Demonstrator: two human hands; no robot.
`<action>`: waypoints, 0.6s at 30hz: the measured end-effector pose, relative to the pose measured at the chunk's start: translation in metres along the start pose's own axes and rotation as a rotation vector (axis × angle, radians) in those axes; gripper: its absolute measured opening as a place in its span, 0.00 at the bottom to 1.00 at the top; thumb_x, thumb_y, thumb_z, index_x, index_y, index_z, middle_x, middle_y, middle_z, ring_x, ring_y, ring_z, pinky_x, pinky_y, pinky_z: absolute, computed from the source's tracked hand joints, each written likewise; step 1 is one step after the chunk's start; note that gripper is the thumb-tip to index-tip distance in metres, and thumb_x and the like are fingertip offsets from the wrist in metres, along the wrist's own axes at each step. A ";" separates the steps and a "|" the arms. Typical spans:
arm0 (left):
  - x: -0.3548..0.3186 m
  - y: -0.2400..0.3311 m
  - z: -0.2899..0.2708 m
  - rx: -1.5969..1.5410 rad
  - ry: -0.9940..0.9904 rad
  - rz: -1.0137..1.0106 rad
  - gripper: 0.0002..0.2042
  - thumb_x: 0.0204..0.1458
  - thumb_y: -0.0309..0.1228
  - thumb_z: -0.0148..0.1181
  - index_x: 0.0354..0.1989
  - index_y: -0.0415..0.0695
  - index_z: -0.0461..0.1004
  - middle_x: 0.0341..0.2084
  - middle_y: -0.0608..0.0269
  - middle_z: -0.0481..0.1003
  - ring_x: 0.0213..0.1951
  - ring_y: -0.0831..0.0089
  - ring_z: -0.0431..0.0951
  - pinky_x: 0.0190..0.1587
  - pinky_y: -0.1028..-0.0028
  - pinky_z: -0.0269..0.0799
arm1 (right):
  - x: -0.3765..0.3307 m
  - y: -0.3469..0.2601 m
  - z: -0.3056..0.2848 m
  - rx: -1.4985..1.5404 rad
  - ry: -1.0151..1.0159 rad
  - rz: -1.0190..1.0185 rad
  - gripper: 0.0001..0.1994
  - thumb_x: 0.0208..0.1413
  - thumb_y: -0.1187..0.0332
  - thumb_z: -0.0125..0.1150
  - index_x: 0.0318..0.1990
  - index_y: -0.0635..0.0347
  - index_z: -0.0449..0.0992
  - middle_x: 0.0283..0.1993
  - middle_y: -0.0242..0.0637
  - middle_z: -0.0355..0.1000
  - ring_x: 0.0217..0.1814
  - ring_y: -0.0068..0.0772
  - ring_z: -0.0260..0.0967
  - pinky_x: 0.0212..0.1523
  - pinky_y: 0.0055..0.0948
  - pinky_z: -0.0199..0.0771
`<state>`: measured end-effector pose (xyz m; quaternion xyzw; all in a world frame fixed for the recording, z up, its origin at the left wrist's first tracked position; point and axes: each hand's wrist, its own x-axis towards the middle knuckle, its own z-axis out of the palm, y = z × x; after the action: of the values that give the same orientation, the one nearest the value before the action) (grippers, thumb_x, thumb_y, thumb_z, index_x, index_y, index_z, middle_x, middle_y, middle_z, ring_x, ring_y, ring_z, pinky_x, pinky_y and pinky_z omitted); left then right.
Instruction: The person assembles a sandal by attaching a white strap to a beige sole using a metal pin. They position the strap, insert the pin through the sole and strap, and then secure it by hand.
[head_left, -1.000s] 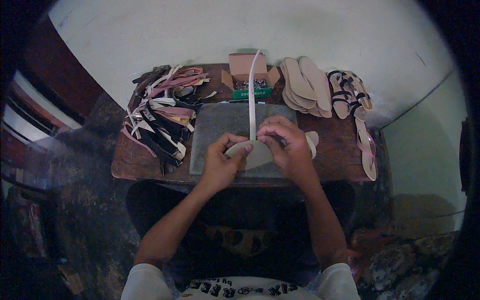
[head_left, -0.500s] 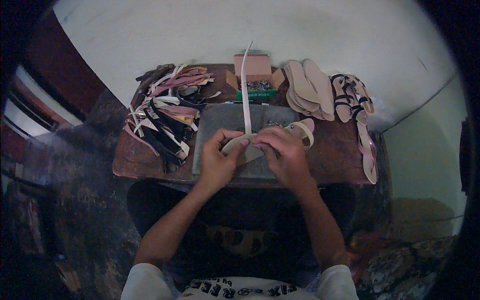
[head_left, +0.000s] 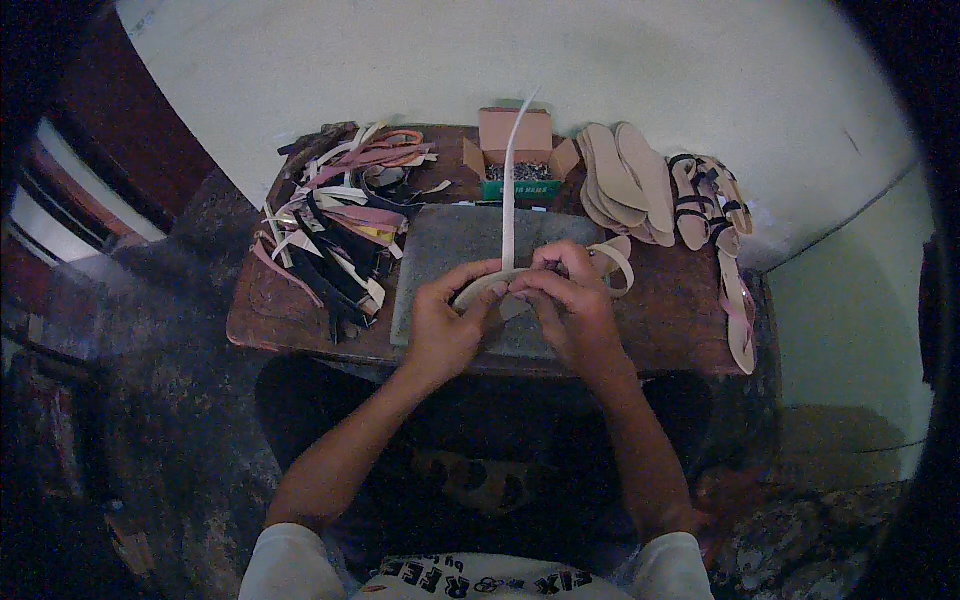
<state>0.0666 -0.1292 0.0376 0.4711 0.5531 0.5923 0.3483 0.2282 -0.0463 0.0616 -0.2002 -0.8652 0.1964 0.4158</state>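
My left hand (head_left: 450,318) grips a beige sandal sole (head_left: 478,290), thumb on its surface and fingers around its far edge. My right hand (head_left: 572,300) pinches at the sole's right part, fingertips close beside my left thumb. What the right fingertips press between them is too small to make out. From the sole a long narrow white strap (head_left: 509,205) stands up, its free end curving right. Beyond my right hand shows a beige sandal (head_left: 615,262) with a looped strap, partly hidden. Beneath the hands lies a grey slab (head_left: 440,250).
Strips of coloured straps (head_left: 340,220) are heaped at the left of the brown wooden table (head_left: 280,315). At the back stands an open green box (head_left: 520,188) of small metal pieces. Stacked beige soles (head_left: 630,180), dark-strapped sandals (head_left: 692,205) and a pink-strapped sandal (head_left: 738,310) lie right.
The white strap's free end leans further right. My right fingers have shifted slightly on the sole, with the index finger stretched toward the left thumb. The whole view has shifted a little.
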 end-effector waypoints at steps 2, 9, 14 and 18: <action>0.000 -0.001 0.001 -0.043 -0.009 -0.029 0.13 0.59 0.28 0.63 0.51 0.38 0.78 0.42 0.60 0.80 0.42 0.74 0.80 0.43 0.72 0.80 | -0.001 0.001 -0.001 0.010 -0.004 0.016 0.09 0.45 0.81 0.68 0.36 0.61 0.79 0.39 0.39 0.67 0.42 0.42 0.70 0.44 0.37 0.72; 0.000 -0.002 0.000 -0.037 -0.020 -0.008 0.14 0.59 0.28 0.64 0.52 0.38 0.77 0.42 0.60 0.80 0.41 0.75 0.79 0.41 0.73 0.81 | 0.001 -0.002 -0.004 0.025 -0.010 0.023 0.09 0.46 0.81 0.67 0.36 0.61 0.79 0.39 0.38 0.67 0.42 0.40 0.69 0.43 0.36 0.71; 0.000 -0.001 0.000 -0.060 -0.040 -0.042 0.14 0.59 0.27 0.64 0.52 0.38 0.76 0.43 0.60 0.79 0.43 0.75 0.79 0.42 0.73 0.82 | 0.001 -0.002 -0.006 0.026 -0.008 0.034 0.09 0.46 0.81 0.67 0.36 0.60 0.80 0.39 0.38 0.67 0.42 0.40 0.69 0.43 0.36 0.71; 0.000 -0.001 0.000 -0.075 -0.040 -0.042 0.15 0.58 0.26 0.65 0.52 0.38 0.76 0.43 0.60 0.79 0.44 0.74 0.79 0.43 0.73 0.82 | 0.003 -0.004 -0.009 -0.007 -0.026 0.012 0.10 0.46 0.81 0.67 0.37 0.60 0.80 0.40 0.38 0.68 0.42 0.41 0.70 0.43 0.36 0.71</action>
<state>0.0663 -0.1289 0.0366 0.4574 0.5334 0.5957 0.3891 0.2329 -0.0468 0.0709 -0.2044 -0.8699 0.1986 0.4025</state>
